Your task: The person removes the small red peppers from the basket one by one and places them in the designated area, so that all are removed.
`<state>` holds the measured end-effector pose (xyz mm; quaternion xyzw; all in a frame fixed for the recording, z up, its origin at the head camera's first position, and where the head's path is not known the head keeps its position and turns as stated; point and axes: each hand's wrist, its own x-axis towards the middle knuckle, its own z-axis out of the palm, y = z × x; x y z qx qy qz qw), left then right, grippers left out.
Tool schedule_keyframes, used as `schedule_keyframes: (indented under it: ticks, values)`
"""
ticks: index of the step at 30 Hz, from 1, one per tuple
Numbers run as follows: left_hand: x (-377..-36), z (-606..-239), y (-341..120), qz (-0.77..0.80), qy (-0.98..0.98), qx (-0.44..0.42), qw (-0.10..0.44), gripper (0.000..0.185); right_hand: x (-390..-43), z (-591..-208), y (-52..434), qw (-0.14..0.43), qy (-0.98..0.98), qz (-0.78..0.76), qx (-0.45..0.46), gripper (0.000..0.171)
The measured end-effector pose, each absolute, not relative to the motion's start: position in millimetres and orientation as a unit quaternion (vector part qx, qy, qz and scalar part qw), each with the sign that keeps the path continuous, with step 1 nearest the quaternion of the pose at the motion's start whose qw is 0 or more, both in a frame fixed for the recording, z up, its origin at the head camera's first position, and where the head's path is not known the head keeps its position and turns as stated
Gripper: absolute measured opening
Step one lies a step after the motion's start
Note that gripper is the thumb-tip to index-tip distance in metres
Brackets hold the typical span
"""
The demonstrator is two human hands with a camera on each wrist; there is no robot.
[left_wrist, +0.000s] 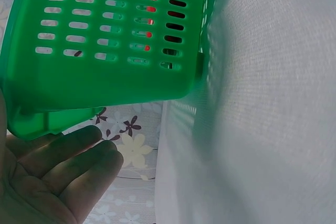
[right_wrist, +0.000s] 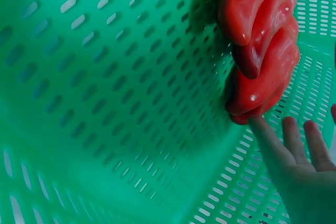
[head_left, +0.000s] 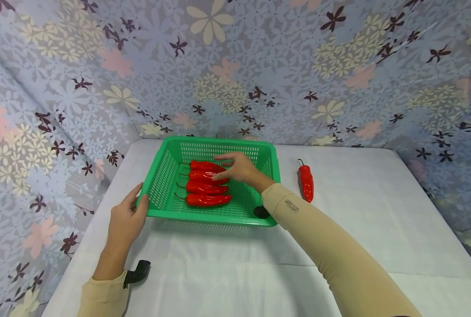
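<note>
Floral cloth backs a white table [head_left: 338,246]; green basket [head_left: 168,176] sits toward its far edge; left hand [head_left: 125,220], fingers relaxed, rests against the basket's near-left corner; right hand [head_left: 237,167], fingers straight, touches four red peppers [head_left: 205,185] inside; fifth pepper [head_left: 306,181] lies just right of the basket.

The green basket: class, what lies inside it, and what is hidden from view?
Inside the green basket lie four red peppers in a row; the right hand reaches in, one fingertip touching a pepper. The hand covers part of the floor behind it. The left hand rests at the rim.
</note>
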<state>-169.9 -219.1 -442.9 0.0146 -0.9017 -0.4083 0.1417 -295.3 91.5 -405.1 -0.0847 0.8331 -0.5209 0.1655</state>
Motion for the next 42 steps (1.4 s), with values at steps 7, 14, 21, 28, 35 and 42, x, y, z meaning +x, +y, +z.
schedule_keyframes:
  ticks: [7,14,21,28,35,42]
  values:
    - [-169,-442,-219,-0.402,-0.905,0.019,0.137,0.055,-299,-411,90,0.188,0.845,-0.496,-0.069,0.067]
    - [-168,-441,-217,-0.405,-0.904,0.014,0.138,0.054,-299,-414,88,0.205,0.842,-0.496,-0.065,0.067]
    - [-169,-441,-215,-0.401,-0.905,0.013,0.139,0.053,-298,-413,86,0.210,0.844,-0.490,-0.061,0.069]
    - [-169,-441,-215,-0.404,-0.903,0.011,0.144,0.053,-300,-415,83,0.204,0.836,-0.505,-0.060,0.068]
    - [-170,-441,-217,-0.405,-0.902,0.010,0.148,0.053,-302,-416,79,0.196,0.837,-0.507,-0.056,0.063]
    - [-169,-441,-218,-0.409,-0.900,0.012,0.149,0.052,-301,-415,73,0.204,0.837,-0.502,-0.075,0.062]
